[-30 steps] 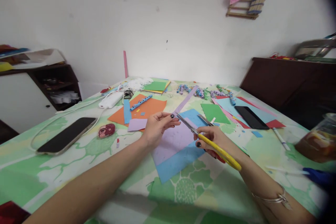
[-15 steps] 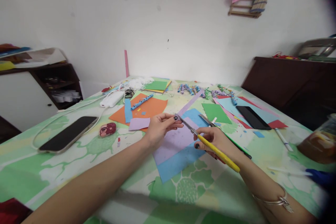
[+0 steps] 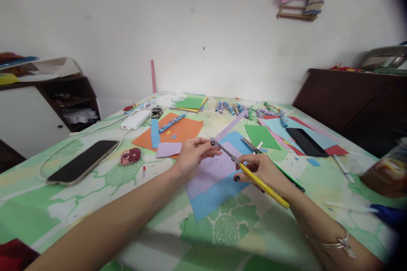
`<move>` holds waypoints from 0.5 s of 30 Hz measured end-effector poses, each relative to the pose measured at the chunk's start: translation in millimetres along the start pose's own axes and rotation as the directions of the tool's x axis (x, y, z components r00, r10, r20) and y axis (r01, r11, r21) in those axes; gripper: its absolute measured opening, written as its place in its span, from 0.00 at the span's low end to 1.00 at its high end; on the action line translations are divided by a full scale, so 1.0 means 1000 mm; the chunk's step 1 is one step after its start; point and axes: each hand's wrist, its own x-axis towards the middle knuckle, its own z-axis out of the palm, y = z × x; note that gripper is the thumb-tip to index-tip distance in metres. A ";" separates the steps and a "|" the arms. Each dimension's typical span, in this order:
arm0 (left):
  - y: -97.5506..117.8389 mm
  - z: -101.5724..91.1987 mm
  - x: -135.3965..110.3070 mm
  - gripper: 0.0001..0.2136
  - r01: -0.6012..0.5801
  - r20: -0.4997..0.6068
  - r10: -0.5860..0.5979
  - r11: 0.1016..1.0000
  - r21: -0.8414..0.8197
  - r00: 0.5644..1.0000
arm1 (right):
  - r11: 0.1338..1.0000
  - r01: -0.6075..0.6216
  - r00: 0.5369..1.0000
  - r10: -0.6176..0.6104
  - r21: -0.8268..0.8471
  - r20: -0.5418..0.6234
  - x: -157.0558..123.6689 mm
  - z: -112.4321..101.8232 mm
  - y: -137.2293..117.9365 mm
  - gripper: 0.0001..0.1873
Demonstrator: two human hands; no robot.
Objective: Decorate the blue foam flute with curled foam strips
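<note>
My left hand (image 3: 197,152) is closed in a pinch above the sheets. A narrow lilac paper strip (image 3: 231,125) runs from its fingertips toward the far side of the table. Yellow-handled scissors (image 3: 263,186) are in my right hand (image 3: 259,169), with the thin metal blades reaching the left fingertips; how far the blades are apart is hard to make out. Beneath both hands lie a lilac sheet (image 3: 211,171) and a blue sheet (image 3: 206,203). A second cutting tool (image 3: 249,145) with a metal blade lies just behind my right hand.
Left of the hands are an orange sheet (image 3: 190,129), a red-brown case (image 3: 130,156), a phone (image 3: 82,161) and a white power bank (image 3: 136,119). Curled paper pieces (image 3: 227,108) line the back. A black phone (image 3: 307,142) and a jar (image 3: 386,171) are at right.
The right fingers and the yellow scissor handle have shifted very slightly. My left hand stays in almost the same place, pinched at the blade tips.
</note>
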 end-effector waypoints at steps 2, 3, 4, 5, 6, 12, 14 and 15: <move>0.000 0.000 0.000 0.08 0.007 0.001 -0.007 1.000 -0.001 1.000 | 1.000 0.008 1.000 -0.008 -0.023 -0.010 0.000 0.000 0.000 0.16; 0.001 0.000 0.000 0.08 0.010 0.000 -0.010 1.000 0.000 1.000 | 0.999 0.013 1.000 -0.014 -0.034 -0.015 0.000 0.000 0.001 0.16; 0.001 0.001 0.001 0.08 0.012 -0.003 -0.012 1.000 -0.001 1.000 | 0.999 0.018 1.000 -0.019 -0.043 -0.018 0.000 0.000 0.001 0.16; 0.001 0.001 0.001 0.08 0.014 -0.007 -0.014 1.000 -0.002 1.000 | 0.999 0.020 1.000 -0.021 -0.048 -0.021 0.000 0.000 0.001 0.16; 0.001 0.001 0.001 0.08 0.015 -0.010 -0.015 1.000 -0.004 1.000 | 0.999 0.020 1.000 -0.021 -0.050 -0.021 0.000 0.000 0.002 0.15; 0.000 0.001 0.001 0.08 0.027 -0.026 -0.027 1.000 -0.013 0.999 | 0.999 0.019 0.999 -0.020 -0.044 -0.027 0.002 0.000 0.005 0.14; -0.001 0.001 0.001 0.09 0.034 -0.025 -0.034 0.999 -0.014 0.999 | 0.999 0.015 0.999 -0.017 -0.047 -0.038 0.002 0.001 0.005 0.14; -0.001 0.001 0.002 0.10 0.036 -0.024 -0.036 0.999 -0.010 0.999 | 0.999 0.012 0.999 -0.014 -0.046 -0.040 0.002 0.001 0.005 0.14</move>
